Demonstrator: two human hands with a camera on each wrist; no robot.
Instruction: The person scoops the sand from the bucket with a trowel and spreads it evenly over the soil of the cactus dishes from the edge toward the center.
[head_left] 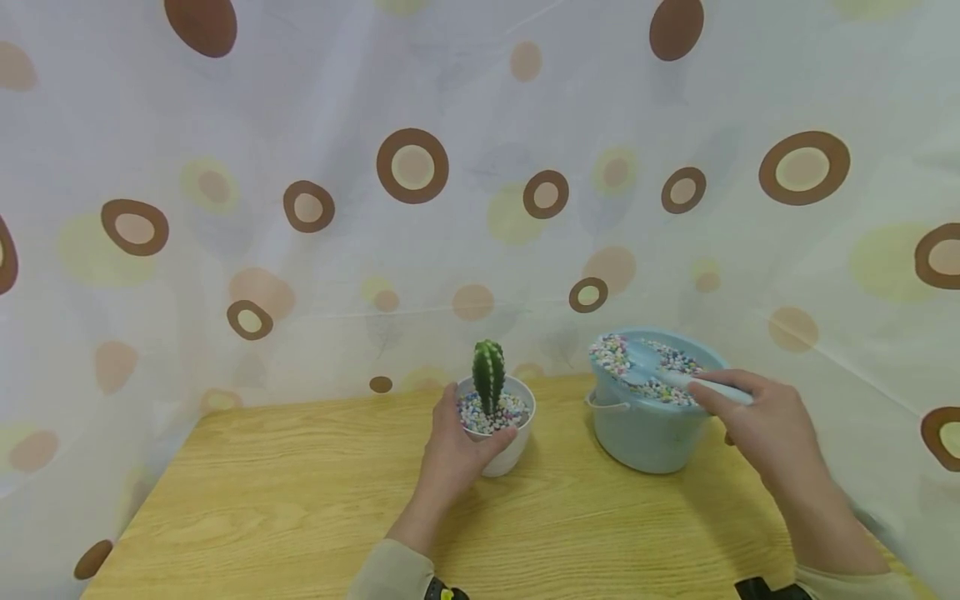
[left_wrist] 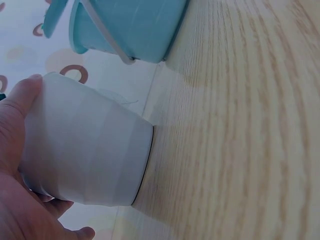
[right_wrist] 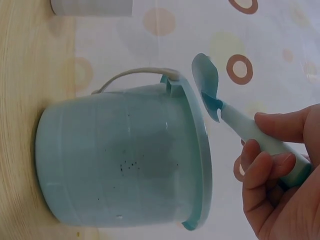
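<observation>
Gripping fingers: left hand (head_left: 459,450) round pot (head_left: 510,454), right hand (head_left: 765,425) round scoop (head_left: 675,375) over bucket (head_left: 645,433).

our head cam looks fwd and down over the worktop (head_left: 300,500); both wrist cams sit close, sideways-on, sharing the blue bucket (right_wrist: 120,165).

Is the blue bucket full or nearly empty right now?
Full: coloured pebbles reach the blue bucket rim, with the scoop lying on them.

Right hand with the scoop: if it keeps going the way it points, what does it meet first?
Probably the coloured pebbles in the blue bucket; the scoop already hovers over them, though depth is unclear.
</observation>
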